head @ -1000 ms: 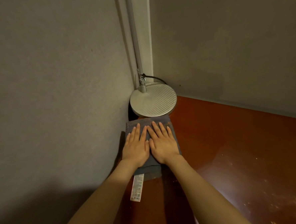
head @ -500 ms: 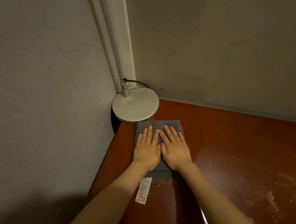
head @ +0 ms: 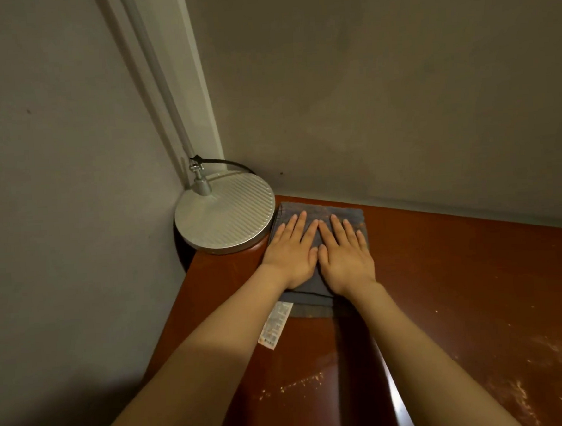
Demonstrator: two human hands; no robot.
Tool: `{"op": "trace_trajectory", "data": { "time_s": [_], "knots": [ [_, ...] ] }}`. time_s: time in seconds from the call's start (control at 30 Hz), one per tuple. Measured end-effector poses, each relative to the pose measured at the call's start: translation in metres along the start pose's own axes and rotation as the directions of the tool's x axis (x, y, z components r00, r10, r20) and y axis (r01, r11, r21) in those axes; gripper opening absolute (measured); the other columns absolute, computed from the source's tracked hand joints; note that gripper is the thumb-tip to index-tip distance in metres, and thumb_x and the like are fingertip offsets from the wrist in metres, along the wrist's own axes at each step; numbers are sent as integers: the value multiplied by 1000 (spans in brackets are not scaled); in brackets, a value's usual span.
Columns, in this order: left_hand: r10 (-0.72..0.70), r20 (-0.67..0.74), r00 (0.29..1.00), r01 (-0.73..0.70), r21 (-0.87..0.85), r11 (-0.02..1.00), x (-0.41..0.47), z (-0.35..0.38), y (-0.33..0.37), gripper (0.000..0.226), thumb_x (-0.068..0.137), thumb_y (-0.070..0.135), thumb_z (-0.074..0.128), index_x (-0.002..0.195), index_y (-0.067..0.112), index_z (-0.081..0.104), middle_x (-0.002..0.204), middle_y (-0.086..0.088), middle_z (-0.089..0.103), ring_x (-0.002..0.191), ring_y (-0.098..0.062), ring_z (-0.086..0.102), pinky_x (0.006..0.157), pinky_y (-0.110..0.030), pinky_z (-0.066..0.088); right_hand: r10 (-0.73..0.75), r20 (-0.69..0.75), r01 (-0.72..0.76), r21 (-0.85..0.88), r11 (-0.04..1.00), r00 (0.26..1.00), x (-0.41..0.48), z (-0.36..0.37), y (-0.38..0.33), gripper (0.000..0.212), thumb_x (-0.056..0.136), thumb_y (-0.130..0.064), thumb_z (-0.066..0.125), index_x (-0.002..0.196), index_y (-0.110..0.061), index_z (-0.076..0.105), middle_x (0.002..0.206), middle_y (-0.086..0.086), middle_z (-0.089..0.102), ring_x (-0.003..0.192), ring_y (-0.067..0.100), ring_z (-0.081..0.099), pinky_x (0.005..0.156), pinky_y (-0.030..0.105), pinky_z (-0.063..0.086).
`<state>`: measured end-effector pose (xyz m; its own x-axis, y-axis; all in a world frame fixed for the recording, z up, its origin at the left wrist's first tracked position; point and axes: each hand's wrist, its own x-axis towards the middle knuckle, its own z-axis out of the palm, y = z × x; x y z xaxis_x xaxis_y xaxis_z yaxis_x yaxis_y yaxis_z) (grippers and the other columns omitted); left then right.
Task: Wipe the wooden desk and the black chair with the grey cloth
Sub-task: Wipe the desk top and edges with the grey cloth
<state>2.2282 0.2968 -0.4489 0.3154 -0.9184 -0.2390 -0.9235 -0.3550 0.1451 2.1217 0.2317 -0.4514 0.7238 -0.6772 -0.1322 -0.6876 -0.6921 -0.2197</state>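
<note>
Home room or study corner: reddish wooden desk [head: 458, 284] pushed into plain grey plastered walls [head: 380, 85], silver round-based desk lamp [head: 225, 216] with black cord [head: 227, 163] in the corner, dim indoor light.

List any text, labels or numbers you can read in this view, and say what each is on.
White tag sewn to the near edge of the grey cloth: rows of small print, too small and blurred to read.
Lamp base and wooden desk: no text visible.
</note>
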Motion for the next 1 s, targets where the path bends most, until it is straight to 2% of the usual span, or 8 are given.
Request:
{"op": "trace_trajectory", "data": {
  "time_s": [0.2, 0.4, 0.7, 0.77, 0.87, 1.0],
  "knots": [
    [45, -9, 999, -45, -22, 999, 44, -10, -15, 56, 102, 33, 19, 151, 17, -4, 158, -8, -15, 146, -20, -13, 117, -35, -8, 46, -24, -45, 17, 999, 999, 41, -2, 5, 52, 103, -32, 19, 152, -23, 4, 159, 2, -5, 146, 19, -8, 117, 36, -5],
    [25, -19, 999, -26, -50, 998, 76, -16, -21, 57, 102, 33, 22, 151, 17, 0, 159, -9, -8, 146, -22, -9, 117, -36, -6, 63, -49, -63, 12, 998, 997, 71, -3, 11, 51, 103, -32, 19, 152, -24, 7, 160, 2, -1, 147, 20, -5, 117, 36, -4],
    [-26, -15, 1000, 25, -72, 997, 38, -7, -8, 58, 101, 32, 22, 151, 16, -5, 157, -11, -15, 146, -24, -13, 117, -37, -8, 25, 1, -25, -23, 999, 1000, 36, 4, 7, 52, 102, -34, 12, 152, -25, 1, 159, 1, -8, 146, 19, -10, 116, 37, -7],
    [-42, -10, 999, 41, -75, 996, 21, -3, -5, 59, 101, 32, 22, 150, 16, -6, 157, -11, -16, 145, -24, -14, 117, -38, -9, 2, 19, -1, -39, 999, 1000, 20, 4, 3, 61, 93, -42, -1, 152, -25, 1, 159, 0, -8, 146, 19, -11, 116, 37, -7],
    [-73, 5, 997, 73, -72, 995, -6, 5, 1, 59, 101, 33, 21, 150, 16, -8, 156, -11, -18, 145, -25, -16, 116, -37, -10, -40, 38, 42, -59, 997, 998, -5, 7, -3, 88, 69, -49, -21, 151, -26, 1, 159, -1, -9, 146, 19, -11, 116, 36, -8],
    [-90, 34, 995, 92, -62, 994, -39, 12, 6, 59, 102, 33, 19, 150, 15, -10, 156, -11, -20, 144, -25, -17, 116, -38, -10, -49, 48, 51, -51, 997, 998, -37, 11, -14, 92, 66, -48, -23, 151, -26, 0, 159, -1, -10, 146, 19, -13, 115, 36, -10]
  ]
}}
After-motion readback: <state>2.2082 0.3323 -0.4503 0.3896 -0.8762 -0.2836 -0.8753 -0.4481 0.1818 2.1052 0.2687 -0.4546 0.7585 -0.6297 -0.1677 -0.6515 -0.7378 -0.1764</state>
